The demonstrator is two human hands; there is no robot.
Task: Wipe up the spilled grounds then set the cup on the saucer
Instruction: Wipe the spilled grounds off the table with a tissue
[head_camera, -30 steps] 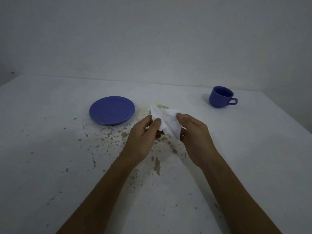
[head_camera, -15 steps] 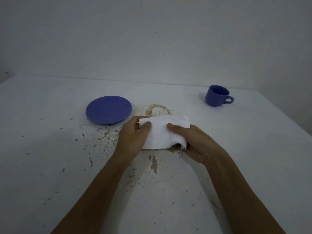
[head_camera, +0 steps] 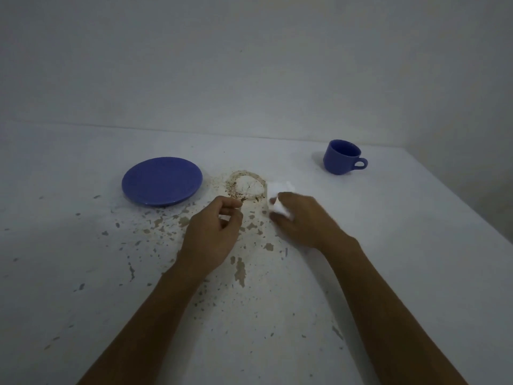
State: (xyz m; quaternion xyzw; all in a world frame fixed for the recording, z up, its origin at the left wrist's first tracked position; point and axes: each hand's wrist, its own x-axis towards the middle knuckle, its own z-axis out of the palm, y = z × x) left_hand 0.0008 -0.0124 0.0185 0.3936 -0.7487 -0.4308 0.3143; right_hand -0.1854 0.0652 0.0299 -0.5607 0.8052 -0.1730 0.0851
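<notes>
A ring of brown spilled grounds (head_camera: 248,187) lies on the white table, just right of the blue saucer (head_camera: 161,181). The blue cup (head_camera: 341,157) stands upright at the back right, handle pointing right. My right hand (head_camera: 302,220) grips a bunched white tissue (head_camera: 279,201) at the right edge of the ring. My left hand (head_camera: 215,234) hovers just in front of the ring, fingers loosely curled and holding nothing.
The white table (head_camera: 416,245) has chipped paint patches and specks across its middle and front. A plain wall rises behind it. The table's right edge runs diagonally past the cup.
My left hand has let go of the tissue. My right hand has bunched it up and moved it right and away, uncovering the ring of grounds.
</notes>
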